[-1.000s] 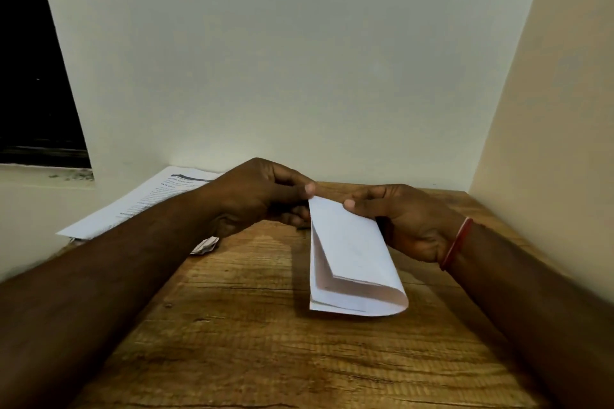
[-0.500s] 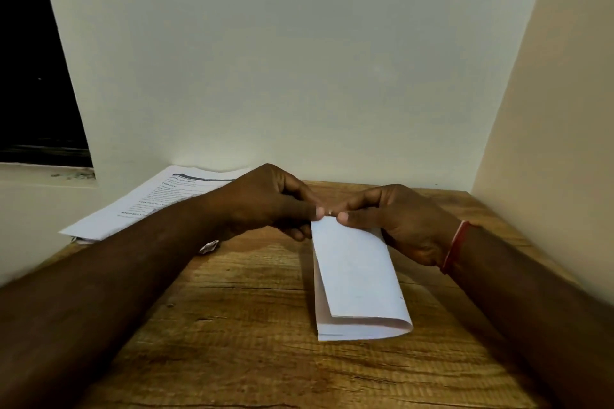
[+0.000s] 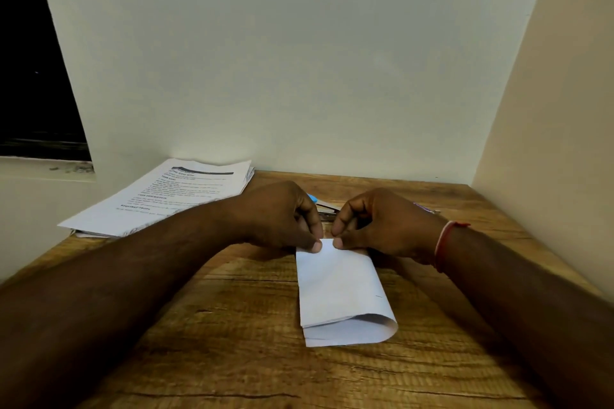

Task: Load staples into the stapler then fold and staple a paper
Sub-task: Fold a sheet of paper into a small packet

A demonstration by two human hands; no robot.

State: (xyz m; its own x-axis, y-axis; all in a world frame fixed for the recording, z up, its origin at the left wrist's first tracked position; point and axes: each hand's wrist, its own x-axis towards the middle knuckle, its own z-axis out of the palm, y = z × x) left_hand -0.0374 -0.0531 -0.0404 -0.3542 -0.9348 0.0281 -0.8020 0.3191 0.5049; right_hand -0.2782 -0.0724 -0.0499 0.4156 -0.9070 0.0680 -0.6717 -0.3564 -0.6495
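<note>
A white paper (image 3: 342, 292), folded into a narrow strip of several layers, lies on the wooden table (image 3: 232, 342) with its looped end toward me. My left hand (image 3: 282, 219) pinches the far left corner of the paper. My right hand (image 3: 382, 226) pinches the far end beside it, thumbs almost touching. Behind the hands, a stapler (image 3: 324, 209) with a blue part and metal shows partly in the gap between them; most of it is hidden.
A stack of printed sheets (image 3: 172, 196) lies at the table's back left, overhanging the edge. Walls close in behind and on the right. A dark window (image 3: 30, 76) is at the left.
The paper's far end has come down flat onto the table and the strip has slid toward me. Both hands moved down and closer together on its far edge.
</note>
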